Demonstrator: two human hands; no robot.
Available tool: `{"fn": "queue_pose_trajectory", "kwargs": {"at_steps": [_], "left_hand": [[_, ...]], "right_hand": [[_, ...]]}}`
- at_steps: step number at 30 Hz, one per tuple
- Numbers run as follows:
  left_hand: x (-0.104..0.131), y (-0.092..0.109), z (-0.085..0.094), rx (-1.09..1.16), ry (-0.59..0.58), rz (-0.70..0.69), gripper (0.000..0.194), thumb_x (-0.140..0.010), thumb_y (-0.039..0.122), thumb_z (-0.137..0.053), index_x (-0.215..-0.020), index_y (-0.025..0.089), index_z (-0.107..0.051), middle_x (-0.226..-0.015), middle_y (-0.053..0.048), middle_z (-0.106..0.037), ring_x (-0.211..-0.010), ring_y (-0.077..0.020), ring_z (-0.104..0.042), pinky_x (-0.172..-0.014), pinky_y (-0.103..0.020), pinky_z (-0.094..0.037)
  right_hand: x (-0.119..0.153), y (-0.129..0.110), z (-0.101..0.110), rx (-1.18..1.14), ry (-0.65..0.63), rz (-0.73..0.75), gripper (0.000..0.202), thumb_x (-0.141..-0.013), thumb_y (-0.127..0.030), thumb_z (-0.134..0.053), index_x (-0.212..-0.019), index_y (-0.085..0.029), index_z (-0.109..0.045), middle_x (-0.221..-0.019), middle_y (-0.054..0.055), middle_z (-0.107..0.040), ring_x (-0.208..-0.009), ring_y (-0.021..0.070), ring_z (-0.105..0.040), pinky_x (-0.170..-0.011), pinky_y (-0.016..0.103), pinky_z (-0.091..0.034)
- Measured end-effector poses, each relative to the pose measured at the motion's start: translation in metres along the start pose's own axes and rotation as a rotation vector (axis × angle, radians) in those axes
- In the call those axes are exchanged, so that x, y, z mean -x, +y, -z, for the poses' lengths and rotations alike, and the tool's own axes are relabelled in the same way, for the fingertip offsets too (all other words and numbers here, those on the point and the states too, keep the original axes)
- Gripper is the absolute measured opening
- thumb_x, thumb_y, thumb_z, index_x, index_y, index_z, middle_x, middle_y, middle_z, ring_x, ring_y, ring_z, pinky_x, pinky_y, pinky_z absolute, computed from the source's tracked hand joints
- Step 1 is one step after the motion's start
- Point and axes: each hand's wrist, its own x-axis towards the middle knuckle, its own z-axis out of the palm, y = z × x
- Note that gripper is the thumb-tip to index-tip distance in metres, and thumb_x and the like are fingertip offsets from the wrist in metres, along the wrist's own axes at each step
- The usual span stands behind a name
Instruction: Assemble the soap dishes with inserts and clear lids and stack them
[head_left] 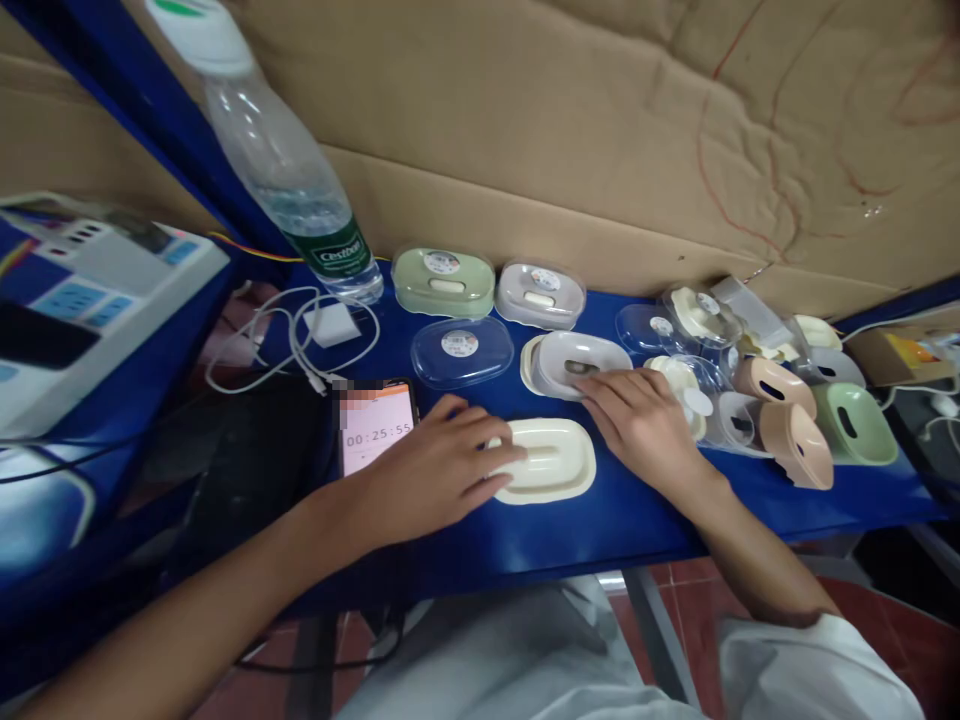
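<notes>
A shallow cream soap-dish tray [551, 465] with a raised ridge along its middle lies near the front of the blue table. My left hand [457, 455] rests at its left end, fingers spread and fingertips over the rim. Behind the tray, a grey oval soap dish [559, 352] with a slot in its face sits on a cream piece [528, 368], whose left edge peeks out. My right hand [637, 415] has its fingers closed at the grey dish's front right edge. The exact contact of the thumb is hard to see.
Green [465, 272] and grey [551, 287] lidded soap dishes stand behind, beside a clear lid [480, 362]. Loose dish parts [795, 435] crowd the right. Leftward are a phone [375, 420], a charger with cable [330, 325] and a tall water bottle [300, 190].
</notes>
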Motion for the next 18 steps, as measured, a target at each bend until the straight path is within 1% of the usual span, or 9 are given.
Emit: {"fn": "queue_pose_trajectory", "kwargs": {"at_steps": [2,3,5,6,9,11,13,15,18], "left_hand": [[-0.001,-0.01,0.007,-0.123,0.088,0.175,0.033,-0.108,0.026,-0.059,-0.138,0.027,-0.071,-0.141,-0.012,-0.072,-0.126,-0.032,-0.068,-0.106,-0.05,-0.048],[-0.001,-0.016,0.011,-0.19,0.133,0.276,0.037,-0.108,0.027,-0.059,-0.143,0.026,-0.068,-0.151,-0.015,-0.066,-0.135,-0.0362,-0.064,-0.11,-0.054,-0.047],[-0.001,-0.028,0.015,-0.293,0.189,0.44,0.045,-0.107,0.03,-0.06,-0.151,0.025,-0.062,-0.164,-0.019,-0.054,-0.148,-0.0432,-0.054,-0.116,-0.061,-0.044],[0.0,-0.033,0.017,-0.322,0.193,0.491,0.048,-0.107,0.033,-0.061,-0.154,0.024,-0.059,-0.167,-0.021,-0.05,-0.152,-0.0449,-0.05,-0.118,-0.063,-0.042],[0.001,-0.046,0.016,-0.344,0.167,0.556,0.054,-0.106,0.04,-0.063,-0.157,0.025,-0.055,-0.17,-0.022,-0.047,-0.156,-0.0453,-0.047,-0.121,-0.065,-0.041],[0.002,-0.05,0.014,-0.326,0.144,0.582,0.056,-0.105,0.041,-0.065,-0.158,0.027,-0.055,-0.17,-0.021,-0.047,-0.154,-0.0449,-0.05,-0.12,-0.064,-0.043],[0.001,-0.052,0.013,-0.304,0.119,0.605,0.057,-0.105,0.041,-0.066,-0.158,0.028,-0.054,-0.168,-0.021,-0.05,-0.147,-0.0451,-0.057,-0.119,-0.065,-0.044],[0.001,-0.052,0.014,-0.283,0.101,0.614,0.056,-0.106,0.042,-0.064,-0.16,0.027,-0.053,-0.166,-0.021,-0.052,-0.142,-0.0451,-0.062,-0.117,-0.066,-0.045],[0.0,-0.052,0.017,-0.182,0.155,0.61,0.056,-0.108,0.045,-0.06,-0.159,0.023,-0.055,-0.162,-0.021,-0.057,-0.141,-0.0437,-0.063,-0.118,-0.063,-0.046]], "right_hand": [[-0.002,0.004,-0.013,-0.044,-0.007,0.018,0.038,-0.11,-0.027,-0.06,-0.146,-0.019,-0.065,-0.146,0.014,-0.072,-0.131,0.0311,-0.068,-0.11,0.05,-0.048],[-0.002,0.006,-0.018,-0.059,-0.002,0.023,0.04,-0.11,-0.028,-0.06,-0.149,-0.02,-0.062,-0.15,0.014,-0.069,-0.136,0.0314,-0.066,-0.113,0.051,-0.047],[-0.002,0.01,-0.025,-0.09,0.008,0.034,0.042,-0.11,-0.022,-0.056,-0.153,-0.022,-0.058,-0.154,0.012,-0.067,-0.139,0.0291,-0.064,-0.119,0.052,-0.044],[-0.002,0.011,-0.027,-0.11,0.023,0.035,0.043,-0.111,-0.018,-0.053,-0.153,-0.024,-0.058,-0.153,0.011,-0.068,-0.139,0.0273,-0.065,-0.121,0.052,-0.042],[-0.005,0.014,-0.029,-0.172,0.094,0.024,0.047,-0.11,-0.014,-0.051,-0.155,-0.025,-0.055,-0.151,0.009,-0.07,-0.138,0.0246,-0.066,-0.122,0.05,-0.042],[-0.01,0.013,-0.029,-0.181,0.132,0.005,0.048,-0.11,-0.015,-0.052,-0.157,-0.025,-0.053,-0.151,0.01,-0.07,-0.14,0.0257,-0.066,-0.121,0.05,-0.041],[-0.013,0.011,-0.031,-0.174,0.122,-0.001,0.048,-0.111,-0.016,-0.051,-0.158,-0.024,-0.051,-0.151,0.011,-0.07,-0.139,0.0262,-0.066,-0.121,0.051,-0.04],[-0.015,0.008,-0.035,-0.163,0.09,0.004,0.048,-0.112,-0.019,-0.051,-0.16,-0.024,-0.05,-0.151,0.012,-0.069,-0.138,0.0265,-0.066,-0.121,0.052,-0.039],[-0.014,0.007,-0.039,-0.133,0.068,0.015,0.048,-0.112,-0.023,-0.054,-0.159,-0.024,-0.05,-0.152,0.012,-0.068,-0.139,0.0275,-0.065,-0.122,0.054,-0.038]]}}
